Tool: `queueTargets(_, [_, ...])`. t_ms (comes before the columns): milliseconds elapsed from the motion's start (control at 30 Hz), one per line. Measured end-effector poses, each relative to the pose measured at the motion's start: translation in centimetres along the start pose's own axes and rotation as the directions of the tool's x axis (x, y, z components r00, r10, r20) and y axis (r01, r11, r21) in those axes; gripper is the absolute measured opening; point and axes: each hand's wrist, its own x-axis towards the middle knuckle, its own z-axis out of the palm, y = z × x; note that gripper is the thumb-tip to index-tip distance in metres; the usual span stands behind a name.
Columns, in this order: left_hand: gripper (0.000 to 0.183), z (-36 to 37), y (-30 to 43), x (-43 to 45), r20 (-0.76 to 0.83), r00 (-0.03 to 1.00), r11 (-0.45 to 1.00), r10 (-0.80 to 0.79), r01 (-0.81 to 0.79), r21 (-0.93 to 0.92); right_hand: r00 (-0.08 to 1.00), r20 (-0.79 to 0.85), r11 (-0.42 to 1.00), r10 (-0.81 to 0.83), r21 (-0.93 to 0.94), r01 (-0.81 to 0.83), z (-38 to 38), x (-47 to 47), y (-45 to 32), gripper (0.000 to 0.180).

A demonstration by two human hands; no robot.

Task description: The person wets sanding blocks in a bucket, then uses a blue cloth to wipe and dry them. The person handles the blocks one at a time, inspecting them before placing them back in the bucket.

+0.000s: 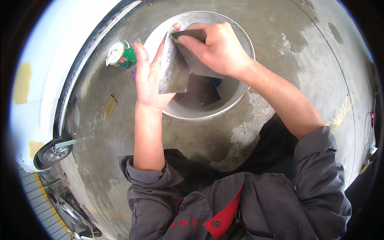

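My left hand (147, 79) holds a flat, tapered metal putty spreader (174, 70) against its palm and fingers, thumb standing off to the side. Its grey face is smudged. In my right hand (225, 49) is a second metal spreader (202, 64), pinched between thumb and fingers, with a corner touching or just over the upper part of the first. Some pale residue sits near that corner. Both hands are above a round metal basin (207, 116) of murky water. Dark flat plates (205, 90) and a partly hidden blue thing (216, 81) show inside it.
A green tin can (128, 57) stands on the wet concrete floor (192, 135) left of the basin, a purple piece (134, 74) near it. A small yellowish block (110, 105) lies closer. Along the left is a white car (39, 90) with tan patches and a wheel (55, 154).
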Motion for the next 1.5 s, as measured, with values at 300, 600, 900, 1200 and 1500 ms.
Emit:
queueTargets(300, [0.093,-0.1,-0.2,0.1,0.004,1.0,0.99,0.021,-0.022,0.137,0.973,-0.044,0.962,-0.225,-0.172,0.214,1.0,-0.7,0.1,0.019])
queueTargets(600, [0.094,0.5,-0.8,0.0,-0.015,0.999,0.943,0.044,-0.037,0.331,0.976,0.001,0.959,-0.217,-0.189,0.214,0.7,-1.0,0.2,0.022])
queueTargets(900, [0.093,-0.4,-0.4,0.4,0.063,0.997,0.998,0.05,-0.053,0.042,0.982,0.111,0.981,-0.155,-0.098,0.166,1.2,-0.6,0.2,0.02])
queueTargets(1200, [0.091,-0.2,0.0,0.6,-0.018,0.985,0.975,0.17,-0.171,-0.14,0.987,0.145,0.992,0.068,0.091,-0.082,2.0,-0.4,0.3,0.028])
queueTargets(1500, [0.063,0.6,0.2,2.4,-0.127,0.898,0.889,0.422,-0.381,0.254,0.94,0.164,0.879,0.299,0.337,-0.338,-0.4,0.8,-0.7,0.028])
